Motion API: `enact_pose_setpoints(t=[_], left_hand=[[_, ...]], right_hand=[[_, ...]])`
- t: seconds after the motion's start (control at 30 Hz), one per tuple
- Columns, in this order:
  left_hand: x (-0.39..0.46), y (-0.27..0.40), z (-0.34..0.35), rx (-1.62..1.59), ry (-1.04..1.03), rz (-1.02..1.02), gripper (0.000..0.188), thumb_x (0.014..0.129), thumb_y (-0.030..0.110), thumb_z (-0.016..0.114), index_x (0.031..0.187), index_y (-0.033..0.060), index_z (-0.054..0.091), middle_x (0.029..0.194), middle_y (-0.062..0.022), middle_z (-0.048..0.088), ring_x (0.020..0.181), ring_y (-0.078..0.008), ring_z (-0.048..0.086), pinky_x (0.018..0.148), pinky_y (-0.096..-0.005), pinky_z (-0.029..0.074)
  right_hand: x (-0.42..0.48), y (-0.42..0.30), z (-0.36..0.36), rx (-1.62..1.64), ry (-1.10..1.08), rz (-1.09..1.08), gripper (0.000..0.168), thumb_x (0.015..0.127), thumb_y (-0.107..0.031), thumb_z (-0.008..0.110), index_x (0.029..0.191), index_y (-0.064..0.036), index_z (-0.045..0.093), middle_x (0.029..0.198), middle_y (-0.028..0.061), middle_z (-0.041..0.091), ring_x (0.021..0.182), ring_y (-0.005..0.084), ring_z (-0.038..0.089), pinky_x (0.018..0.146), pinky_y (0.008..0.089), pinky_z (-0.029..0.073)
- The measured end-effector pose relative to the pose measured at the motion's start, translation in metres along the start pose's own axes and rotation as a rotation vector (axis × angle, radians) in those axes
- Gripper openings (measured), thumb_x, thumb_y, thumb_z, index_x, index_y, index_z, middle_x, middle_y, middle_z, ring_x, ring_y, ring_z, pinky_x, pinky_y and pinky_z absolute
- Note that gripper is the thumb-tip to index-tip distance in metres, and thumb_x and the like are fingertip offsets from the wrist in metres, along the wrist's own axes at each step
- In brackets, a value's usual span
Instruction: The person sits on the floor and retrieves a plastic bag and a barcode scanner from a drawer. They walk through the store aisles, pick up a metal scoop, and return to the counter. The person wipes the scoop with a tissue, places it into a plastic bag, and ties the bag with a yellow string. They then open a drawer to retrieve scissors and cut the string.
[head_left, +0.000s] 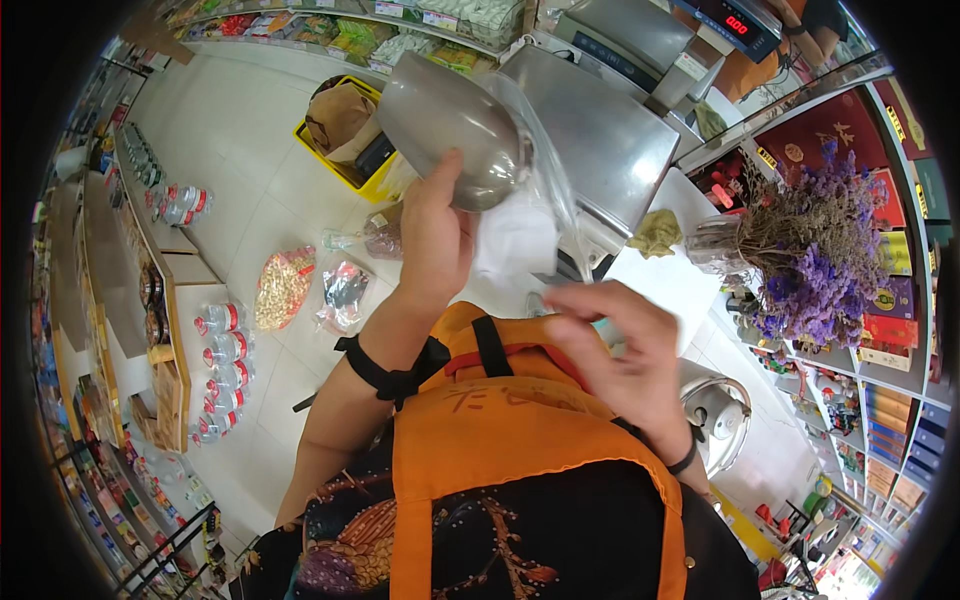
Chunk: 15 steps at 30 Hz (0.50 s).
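Observation:
My left hand (439, 232) grips a shiny stainless steel scoop (450, 127), thumb along its rounded underside; its wide end points up and left. A clear plastic bag (551, 165) hangs along the scoop's right side, and its lower edge runs down toward my right hand (622, 337). That hand is blurred by motion, with fingers bent; whether they pinch the bag is unclear. Behind the bag shows a white sheet-like thing (517, 232). What the scoop holds is hidden, since its underside faces me.
A steel-topped unit (600, 142) and a weighing scale display (731, 22) stand ahead. Left lie a yellow basket (341, 172), a bag of nuts (285, 289) and water bottles (229, 349). Right are dried purple flowers (817, 247) and a metal pot (720, 420). Another person's arm (810, 34) shows top right.

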<state>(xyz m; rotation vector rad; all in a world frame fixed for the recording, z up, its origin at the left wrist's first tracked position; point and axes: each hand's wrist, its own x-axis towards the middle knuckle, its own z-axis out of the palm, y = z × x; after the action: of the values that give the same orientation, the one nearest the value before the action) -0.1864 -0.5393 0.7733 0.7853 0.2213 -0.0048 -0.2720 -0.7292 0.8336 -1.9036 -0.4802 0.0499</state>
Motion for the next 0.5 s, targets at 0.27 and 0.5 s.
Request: enact_pose_setpoints(t=[0.27, 0.5], left_hand=[[-0.025, -0.017, 0.026, 0.085, -0.016, -0.101, 0.034, 0.094, 0.021, 0.047, 0.114, -0.0059, 0.051, 0.104, -0.0138, 0.062, 0.091, -0.0211, 0.064, 0.079, -0.0356, 0.052], [-0.01, -0.001, 0.002, 0.664, -0.131, -0.101, 0.033, 0.094, 0.018, 0.039, 0.107, -0.0088, 0.052, 0.093, -0.0155, 0.062, 0.084, -0.0242, 0.065, 0.062, -0.037, 0.055]], right_hand=[[0.03, 0.056, 0.023, 0.173, 0.456, 0.027, 0.024, 0.074, 0.003, 0.071, 0.092, -0.002, 0.056, 0.098, 0.0053, 0.055, 0.075, 0.0103, 0.053, 0.061, 0.021, 0.043], [0.004, 0.035, -0.02, 0.298, -0.091, 0.166, 0.022, 0.072, 0.005, 0.068, 0.086, -0.006, 0.055, 0.086, -0.0006, 0.054, 0.073, 0.0068, 0.051, 0.063, 0.0212, 0.041]])
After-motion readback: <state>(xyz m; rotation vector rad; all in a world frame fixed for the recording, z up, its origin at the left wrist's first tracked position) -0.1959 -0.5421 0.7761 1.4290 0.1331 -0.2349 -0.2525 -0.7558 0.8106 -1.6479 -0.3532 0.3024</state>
